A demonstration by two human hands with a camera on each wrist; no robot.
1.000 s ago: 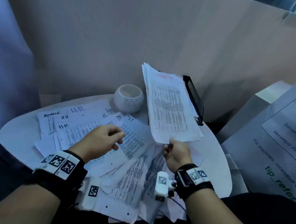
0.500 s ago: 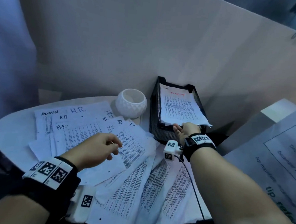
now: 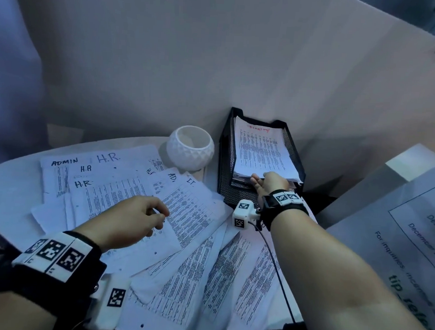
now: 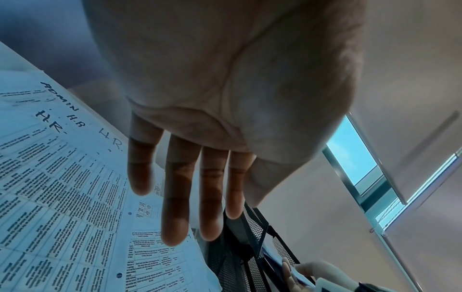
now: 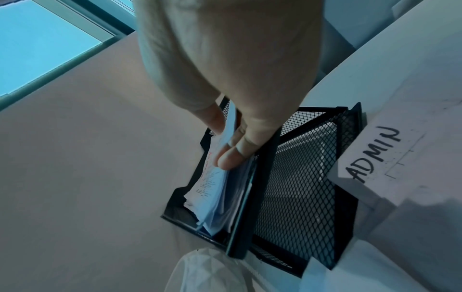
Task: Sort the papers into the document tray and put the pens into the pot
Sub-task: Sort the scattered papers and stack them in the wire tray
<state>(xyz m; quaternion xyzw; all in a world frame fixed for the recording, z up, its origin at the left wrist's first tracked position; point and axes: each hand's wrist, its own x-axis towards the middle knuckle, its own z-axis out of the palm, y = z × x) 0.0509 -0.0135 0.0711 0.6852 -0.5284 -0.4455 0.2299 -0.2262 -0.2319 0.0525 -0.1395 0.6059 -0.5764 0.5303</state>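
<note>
A black mesh document tray (image 3: 224,150) stands at the table's back right. In its top tier lies a stack of printed papers (image 3: 260,152) headed in red. My right hand (image 3: 263,183) is at the tray's near end and pinches the stack's edge (image 5: 212,193) between thumb and fingers (image 5: 232,156). Loose printed papers (image 3: 188,213) marked ADMIN, H.R and I.T cover the table in front. Just above them my left hand (image 3: 138,216) hovers, holding nothing; its fingers (image 4: 175,207) are nearly straight. The white faceted pot (image 3: 190,150) stands left of the tray. I see no pens.
A plain beige wall rises right behind the tray and pot. A large printed sheet (image 3: 409,238) and a white box (image 3: 408,164) lie off the table's right side. The round table's edge curves close on the left and right. A thin cable (image 3: 278,276) trails from my right wrist.
My right hand carried the raised stack back and right and laid it in the tray's top tier, still gripping its near edge. The left hand has barely moved.
</note>
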